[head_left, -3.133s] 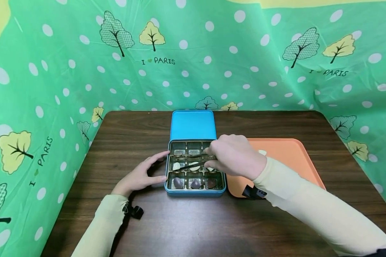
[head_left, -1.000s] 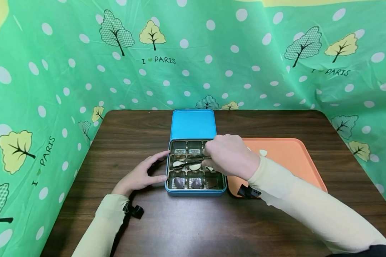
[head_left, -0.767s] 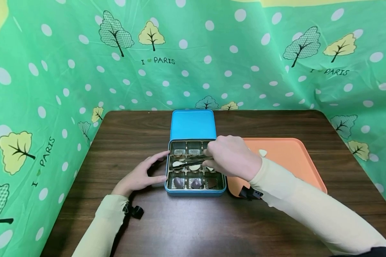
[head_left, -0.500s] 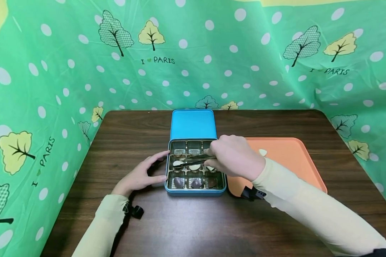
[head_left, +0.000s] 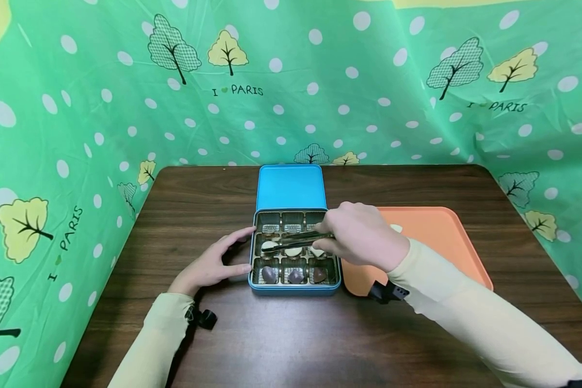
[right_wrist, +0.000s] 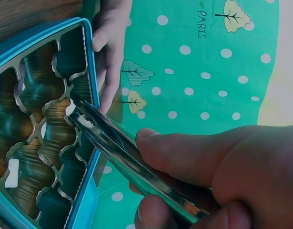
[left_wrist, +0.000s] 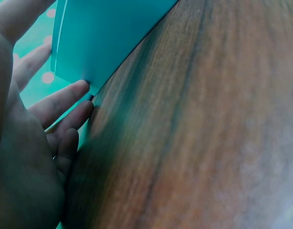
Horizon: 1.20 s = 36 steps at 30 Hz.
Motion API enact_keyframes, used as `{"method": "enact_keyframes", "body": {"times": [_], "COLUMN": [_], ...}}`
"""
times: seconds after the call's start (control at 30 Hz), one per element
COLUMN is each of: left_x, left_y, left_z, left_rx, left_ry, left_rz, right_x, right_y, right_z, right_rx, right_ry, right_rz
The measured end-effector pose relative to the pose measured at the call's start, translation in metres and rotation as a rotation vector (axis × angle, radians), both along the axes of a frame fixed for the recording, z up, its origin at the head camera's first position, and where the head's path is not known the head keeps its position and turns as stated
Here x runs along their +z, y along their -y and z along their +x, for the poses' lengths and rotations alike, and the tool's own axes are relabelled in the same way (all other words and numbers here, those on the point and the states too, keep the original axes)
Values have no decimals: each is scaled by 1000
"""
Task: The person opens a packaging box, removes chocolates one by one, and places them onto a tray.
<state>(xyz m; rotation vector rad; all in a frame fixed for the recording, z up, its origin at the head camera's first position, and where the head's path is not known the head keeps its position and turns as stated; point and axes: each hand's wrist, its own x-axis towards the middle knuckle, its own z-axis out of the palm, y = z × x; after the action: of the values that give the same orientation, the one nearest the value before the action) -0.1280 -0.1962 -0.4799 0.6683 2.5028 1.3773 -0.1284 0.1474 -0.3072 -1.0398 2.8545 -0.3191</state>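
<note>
Right wrist view: tongs (right_wrist: 132,164) at a white piece (right_wrist: 70,108) in the tin

Thumb and fingers of the right hand (head_left: 361,237) pinch the tongs, a slim dark pair that slants down over the middle row of a blue tin (head_left: 293,291). The two arms of the tongs stand a little apart, nearly closed, and their tips lie at the white piece in that row's left compartment (whether they really grip it, I cannot tell).

Against the tin's left side rests the left hand (head_left: 212,264), holding nothing, its thumb and forefinger spread wide along the wall. In the left wrist view its fingertips are close by the blue metal.

Inside the tin, compartments run three by three. The middle row also carries a middle white piece (head_left: 293,251) and a right-hand white piece (head_left: 317,251), while dark pieces (head_left: 295,277) sit one to each compartment in the front row. Behind the tin is its blue lid (head_left: 291,187).

To the right, an orange tray (head_left: 434,237) lies beside the tin, partly under the right forearm; another pale piece (head_left: 396,228) shows on it. Everything stands on a dark wooden table (head_left: 257,345), backed by a green dotted cloth (head_left: 252,110) printed with trees.
</note>
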Motion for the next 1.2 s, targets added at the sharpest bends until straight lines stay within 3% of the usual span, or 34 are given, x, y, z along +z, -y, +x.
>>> {"method": "enact_keyframes", "body": {"times": [0.67,0.93,1.2], "left_x": [0,0,-1], "left_y": [0,0,0], "left_z": [1,0,0], "left_rx": [7,7,1], "left_ry": [-1,-3,-6], "left_rz": [-9,3,6], "right_x": [13,26,33], "right_y": [-13,-27,-49], "right_z": [9,17,22], "right_rx": [-21,-2,-43], "right_ry": [0,-70,-72], "right_rz": [-41,-53,-68]}}
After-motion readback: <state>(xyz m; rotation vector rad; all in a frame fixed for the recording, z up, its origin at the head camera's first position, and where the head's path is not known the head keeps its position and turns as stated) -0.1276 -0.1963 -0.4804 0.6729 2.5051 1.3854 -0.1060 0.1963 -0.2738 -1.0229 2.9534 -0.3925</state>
